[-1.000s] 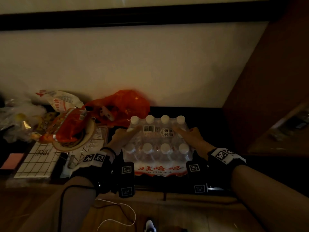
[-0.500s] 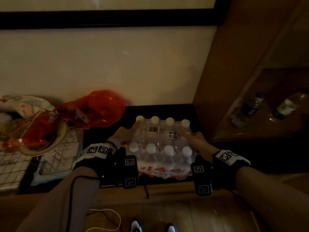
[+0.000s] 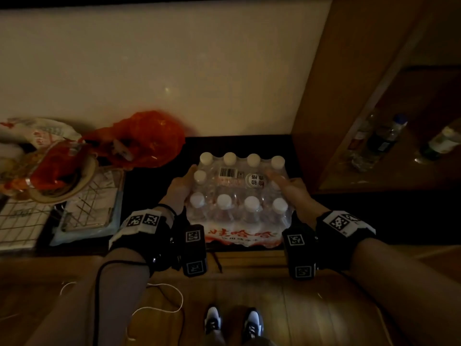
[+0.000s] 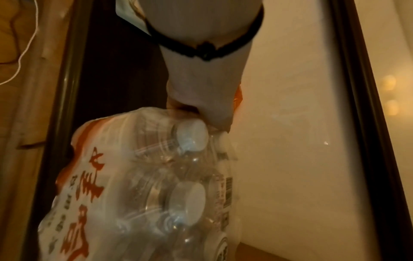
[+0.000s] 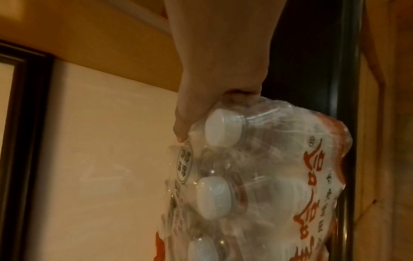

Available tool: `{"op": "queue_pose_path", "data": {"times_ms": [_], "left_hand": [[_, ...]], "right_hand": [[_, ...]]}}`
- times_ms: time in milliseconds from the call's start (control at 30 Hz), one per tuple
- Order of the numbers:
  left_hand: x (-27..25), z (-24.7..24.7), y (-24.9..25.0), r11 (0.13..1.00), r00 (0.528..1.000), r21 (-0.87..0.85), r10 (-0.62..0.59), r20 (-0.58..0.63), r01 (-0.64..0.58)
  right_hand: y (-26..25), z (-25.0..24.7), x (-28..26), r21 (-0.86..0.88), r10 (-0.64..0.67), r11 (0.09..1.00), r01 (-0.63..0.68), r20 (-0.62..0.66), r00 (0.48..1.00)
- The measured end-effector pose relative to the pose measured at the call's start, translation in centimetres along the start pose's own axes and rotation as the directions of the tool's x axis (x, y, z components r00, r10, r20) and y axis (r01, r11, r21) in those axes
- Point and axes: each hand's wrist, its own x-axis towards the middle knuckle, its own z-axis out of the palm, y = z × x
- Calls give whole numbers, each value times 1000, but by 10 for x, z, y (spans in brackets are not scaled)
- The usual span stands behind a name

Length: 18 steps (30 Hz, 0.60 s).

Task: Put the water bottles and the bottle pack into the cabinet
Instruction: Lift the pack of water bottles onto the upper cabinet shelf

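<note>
A shrink-wrapped bottle pack (image 3: 239,196) with white caps and red lettering sits between my hands over the dark low table (image 3: 249,143). My left hand (image 3: 180,188) grips its left side, thumb over the top edge by a cap. My right hand (image 3: 291,188) grips its right side the same way. In the left wrist view my left hand (image 4: 201,98) clasps the bottle pack (image 4: 145,185). In the right wrist view my right hand (image 5: 212,88) does likewise on the bottle pack (image 5: 257,176). Two loose bottles (image 3: 381,141) (image 3: 441,143) stand on a shelf of the wooden cabinet (image 3: 324,96) at the right.
A red plastic bag (image 3: 144,138) lies left of the pack against the wall. Further left are a bowl of snack packets (image 3: 57,176) and a wire rack (image 3: 89,203). A white cable (image 3: 159,303) lies on the wooden floor by my shoes (image 3: 234,323).
The pack has shifted right, away from the red bag, with both hands still holding it. My view has swung right, so the cabinet shelf and its bottles now show.
</note>
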Motion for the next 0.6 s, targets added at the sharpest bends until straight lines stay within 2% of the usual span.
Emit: {"op": "queue_pose_path", "data": {"times_ms": [67,167,333,433,533,567,600], "left_hand": [[-8,3,-5,1000,997,13,18,-77,-17],[-16,4,-18,996,993,-5,85,-82,-86],[-28,3,-35,996,979,23,91,-183,-88],[-34,1,-54,958,977,218,206,-64,-187],[-51,0,-62,901,967,376,252,-46,-217],[-60,1,-61,855,960,464,277,-31,-231],[-68,1,-61,774,953,586,302,-7,-241]], "right_hand": [[3,2,-4,43,-11,999,12,-33,999],[6,1,-11,14,-36,999,37,-89,995],[16,-2,-22,79,-74,993,88,-164,984],[24,-5,-35,105,-67,991,84,-159,985],[36,-13,-52,91,-73,992,88,-152,986],[38,-16,-59,90,-70,992,85,-154,986],[41,-18,-67,88,-75,992,90,-156,985]]}}
